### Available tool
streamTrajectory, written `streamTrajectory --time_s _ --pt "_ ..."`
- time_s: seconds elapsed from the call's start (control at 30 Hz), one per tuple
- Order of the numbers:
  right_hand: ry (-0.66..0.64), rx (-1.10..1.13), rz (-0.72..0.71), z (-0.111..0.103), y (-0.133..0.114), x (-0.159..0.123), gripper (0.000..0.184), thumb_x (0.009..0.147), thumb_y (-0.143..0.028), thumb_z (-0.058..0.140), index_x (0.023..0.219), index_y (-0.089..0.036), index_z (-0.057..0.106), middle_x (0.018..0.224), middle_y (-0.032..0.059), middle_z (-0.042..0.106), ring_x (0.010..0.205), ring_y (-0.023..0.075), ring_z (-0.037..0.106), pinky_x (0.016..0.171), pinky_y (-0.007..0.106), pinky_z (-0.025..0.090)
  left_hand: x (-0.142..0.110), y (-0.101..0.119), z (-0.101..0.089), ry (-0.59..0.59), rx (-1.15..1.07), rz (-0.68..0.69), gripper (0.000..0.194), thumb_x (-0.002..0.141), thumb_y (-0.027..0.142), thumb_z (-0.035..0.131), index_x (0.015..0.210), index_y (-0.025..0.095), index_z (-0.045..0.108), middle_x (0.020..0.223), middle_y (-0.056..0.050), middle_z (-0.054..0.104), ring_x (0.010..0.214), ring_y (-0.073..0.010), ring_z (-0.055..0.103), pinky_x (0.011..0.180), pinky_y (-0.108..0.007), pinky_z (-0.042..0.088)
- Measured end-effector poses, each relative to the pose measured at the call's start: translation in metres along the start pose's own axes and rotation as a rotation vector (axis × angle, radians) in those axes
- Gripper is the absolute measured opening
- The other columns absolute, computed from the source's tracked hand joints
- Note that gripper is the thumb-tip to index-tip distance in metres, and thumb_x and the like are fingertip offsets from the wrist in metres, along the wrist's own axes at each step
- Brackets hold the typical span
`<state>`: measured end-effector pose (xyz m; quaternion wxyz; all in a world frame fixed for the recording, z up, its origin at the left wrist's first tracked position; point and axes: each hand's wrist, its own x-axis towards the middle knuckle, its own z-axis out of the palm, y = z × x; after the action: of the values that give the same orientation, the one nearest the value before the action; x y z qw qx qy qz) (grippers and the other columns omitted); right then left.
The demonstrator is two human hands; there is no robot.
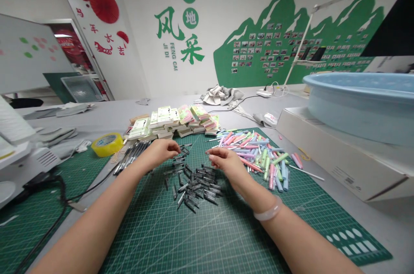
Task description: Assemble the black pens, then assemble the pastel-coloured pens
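The black pen parts lay loosely on the green mat, between the left hand and right hand, whose grip, apart or together, I could not tell.

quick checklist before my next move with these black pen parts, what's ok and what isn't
1. Hands over the mat: ok, left hand and right hand are both above the green mat.
2. Hands empty: cannot tell, anything at the fingertips is too small to make out.
3. Black pen parts nearby: ok, many lie between the hands.
4. Black pen parts lined up: not ok, they lie at mixed angles.
5. Pastel pen parts in their own pile: ok, beyond the right hand.
6. Tape roll apart from hands: ok.
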<state>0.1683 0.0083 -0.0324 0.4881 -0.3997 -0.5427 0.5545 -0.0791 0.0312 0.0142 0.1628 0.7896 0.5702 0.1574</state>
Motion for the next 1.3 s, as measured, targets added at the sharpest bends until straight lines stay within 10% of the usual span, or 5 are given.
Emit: streamTrajectory --time_s 0.13,0.3,0.5,0.9,1.3 --pt "0.061 -0.036 -0.016 -0.003 0.004 0.002 0.022 0.064 -0.029 0.065 0.082 -0.015 0.064 0.065 -0.0007 0.058 0.056 0.0107 0.049 0.052 0.024 0.039 -0.004 -0.01 -0.003 -0.175 0.103 -0.018 0.016 0.066 0.021 0.058 0.076 0.022 0.07 0.074 0.001 0.069 0.069 -0.0146 0.061 0.059 -0.02 0.041" --pt "0.079 -0.044 -0.019 -0.002 0.005 0.002 0.02 0.064 -0.028 0.064 0.08 -0.015 0.063 0.063 -0.0011 0.056 0.056 0.0108 0.049 0.052 0.024 0.039 -0.018 0.023 -0.001 -0.561 -0.078 0.214 0.018 0.069 0.023 0.062 0.084 0.023 0.071 0.075 0.002 0.07 0.067 -0.0125 0.061 0.061 -0.019 0.042" --pt "0.086 -0.054 -0.023 -0.003 0.003 0.002 0.022 0.064 -0.029 0.064 0.08 -0.015 0.064 0.06 -0.0012 0.056 0.056 0.0117 0.05 0.052 0.025 0.039 -0.029 0.047 0.005 -0.732 -0.145 0.32 0.025 0.069 0.019 0.065 0.09 0.029 0.073 0.075 0.002 0.069 0.069 -0.0137 0.061 0.063 -0.02 0.043" --pt "0.094 -0.039 0.0 -0.004 0.003 0.002 0.023 0.062 -0.03 0.066 0.08 -0.015 0.064 0.063 -0.0009 0.057 0.055 0.0114 0.05 0.053 0.025 0.038 -0.021 0.046 0.011 -0.405 0.015 0.308 0.032 0.069 0.014 0.059 0.095 0.028 0.072 0.074 0.002 0.065 0.066 -0.013 0.057 0.06 -0.02 0.039" --pt "0.093 -0.022 0.002 -0.004 0.005 0.003 0.022 0.063 -0.028 0.066 0.08 -0.014 0.064 0.061 -0.0013 0.056 0.054 0.0109 0.049 0.052 0.025 0.037 -0.016 0.043 0.013 -0.347 0.067 0.379 0.025 0.071 0.013 0.058 0.088 0.026 0.072 0.074 0.001 0.061 0.068 -0.0125 0.055 0.063 -0.02 0.038"
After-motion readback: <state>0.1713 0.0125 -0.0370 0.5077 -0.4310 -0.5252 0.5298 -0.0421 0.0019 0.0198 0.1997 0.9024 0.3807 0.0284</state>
